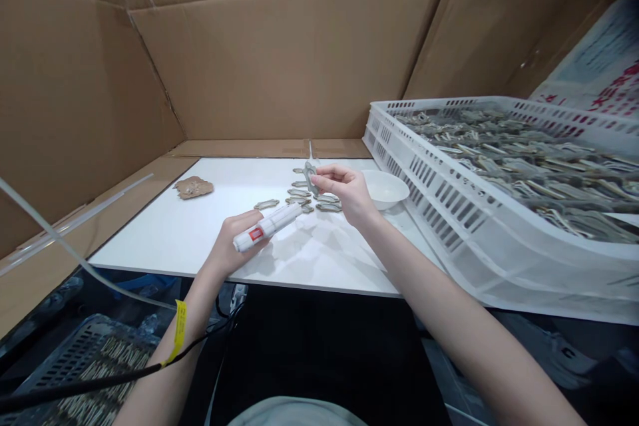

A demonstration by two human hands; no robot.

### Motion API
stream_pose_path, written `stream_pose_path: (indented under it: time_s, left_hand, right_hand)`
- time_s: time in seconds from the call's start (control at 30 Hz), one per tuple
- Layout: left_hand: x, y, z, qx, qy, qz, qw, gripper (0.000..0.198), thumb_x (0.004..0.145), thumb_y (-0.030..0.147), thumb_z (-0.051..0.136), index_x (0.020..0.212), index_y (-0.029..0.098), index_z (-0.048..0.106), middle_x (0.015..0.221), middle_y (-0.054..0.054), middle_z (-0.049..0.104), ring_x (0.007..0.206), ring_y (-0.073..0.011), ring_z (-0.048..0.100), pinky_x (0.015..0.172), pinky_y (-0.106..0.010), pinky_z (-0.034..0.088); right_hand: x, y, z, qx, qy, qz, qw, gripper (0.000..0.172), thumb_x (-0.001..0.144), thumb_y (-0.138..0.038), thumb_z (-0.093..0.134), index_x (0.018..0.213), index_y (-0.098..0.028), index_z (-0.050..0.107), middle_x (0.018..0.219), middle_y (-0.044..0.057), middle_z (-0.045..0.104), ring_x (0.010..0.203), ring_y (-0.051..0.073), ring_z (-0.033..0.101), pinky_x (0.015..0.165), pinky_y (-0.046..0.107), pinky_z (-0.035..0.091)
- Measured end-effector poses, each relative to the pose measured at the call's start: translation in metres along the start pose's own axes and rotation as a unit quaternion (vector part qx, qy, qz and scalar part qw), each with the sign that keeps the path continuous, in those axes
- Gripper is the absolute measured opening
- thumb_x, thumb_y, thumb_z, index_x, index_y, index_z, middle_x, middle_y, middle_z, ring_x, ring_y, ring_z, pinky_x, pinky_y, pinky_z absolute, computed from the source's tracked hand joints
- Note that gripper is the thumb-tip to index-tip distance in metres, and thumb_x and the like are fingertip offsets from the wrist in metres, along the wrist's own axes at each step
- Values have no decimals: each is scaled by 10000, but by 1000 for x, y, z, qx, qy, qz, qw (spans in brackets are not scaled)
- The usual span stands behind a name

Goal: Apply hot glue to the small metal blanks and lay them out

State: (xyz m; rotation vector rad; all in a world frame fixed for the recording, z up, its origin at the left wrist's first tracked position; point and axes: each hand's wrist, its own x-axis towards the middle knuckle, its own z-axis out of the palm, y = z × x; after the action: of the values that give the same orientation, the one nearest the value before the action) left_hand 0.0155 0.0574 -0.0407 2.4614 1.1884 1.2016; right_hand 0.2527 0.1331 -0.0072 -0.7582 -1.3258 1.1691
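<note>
My left hand [234, 239] is closed round a thick white pen-shaped tool [267, 227] with a red label, its thin end pointing away to the right. Between thumb and fingers of my right hand [344, 192] is a small flat grey-green piece [310, 178] with a shaped outline, held up on edge above the white board [164, 233]. The tool's tip lies just below this piece, apart from it as far as I can tell. Several similar flat pieces [328, 207] with brownish rims lie on the board around and behind my hands.
A white dish [384, 188] stands behind my right wrist. On the right, a large white plastic crate [424, 180] holds many such pieces. A torn brown scrap [194, 187] lies at left. Cardboard walls [259, 60] enclose the board; a black cable [124, 378] crosses my left forearm.
</note>
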Motion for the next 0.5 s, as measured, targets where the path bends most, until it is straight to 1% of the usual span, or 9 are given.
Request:
stream_pose_path:
  time_s: [0.23, 0.5]
  left_hand:
    - [2, 3, -1, -3, 2, 3, 1000, 220, 850, 183, 610, 664, 180, 492, 645, 29, 502, 579, -107, 483, 540, -234, 371]
    - [4, 6, -1, -5, 11, -25, 1000, 211, 843, 159, 607, 662, 180, 499, 647, 27, 508, 584, -108, 475, 548, -234, 368]
  right_hand:
    - [1, 1, -1, 19, 3, -9, 1000, 257, 599, -360, 841, 756, -203, 712, 711, 9, 666, 675, 141, 591, 646, 303, 480]
    - [-1, -2, 0, 26, -10, -1, 1000, 249, 615, -369, 820, 767, -205, 711, 731, 10, 669, 684, 144, 586, 665, 307, 477]
